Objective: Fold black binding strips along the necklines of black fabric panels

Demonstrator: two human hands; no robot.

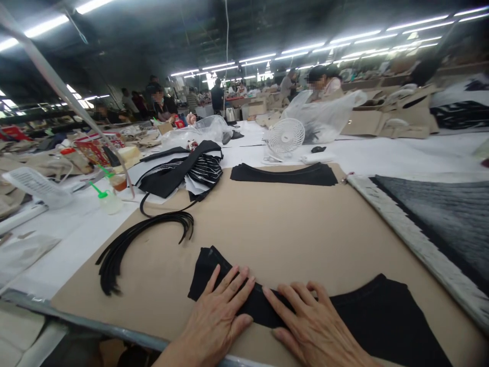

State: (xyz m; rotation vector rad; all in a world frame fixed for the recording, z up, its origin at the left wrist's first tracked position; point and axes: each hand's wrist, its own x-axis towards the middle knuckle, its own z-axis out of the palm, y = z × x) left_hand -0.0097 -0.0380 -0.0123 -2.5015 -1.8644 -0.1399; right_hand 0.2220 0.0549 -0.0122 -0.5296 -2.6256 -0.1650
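A curved black fabric piece (385, 316) lies across the near part of a brown sheet (275, 219), a narrow strip along its upper edge. My left hand (221, 308) rests flat on its left part, fingers stretched out toward that edge. To the right, my right hand (305, 316) presses on the middle of the same piece with its fingers spread, the index finger close to the edge strip. The cloth beneath both palms is hidden. Beyond the hands lies a bundle of thin black strips (122, 250). A stack of curved black pieces (282, 175) sits at the sheet's far edge.
Black and striped cut pieces (171, 173) are heaped at the back left, near a green-capped bottle (109, 201). A small white fan (286, 136) stands at the back. Dark grey material (443, 209) lies on a board at right. People work in the background.
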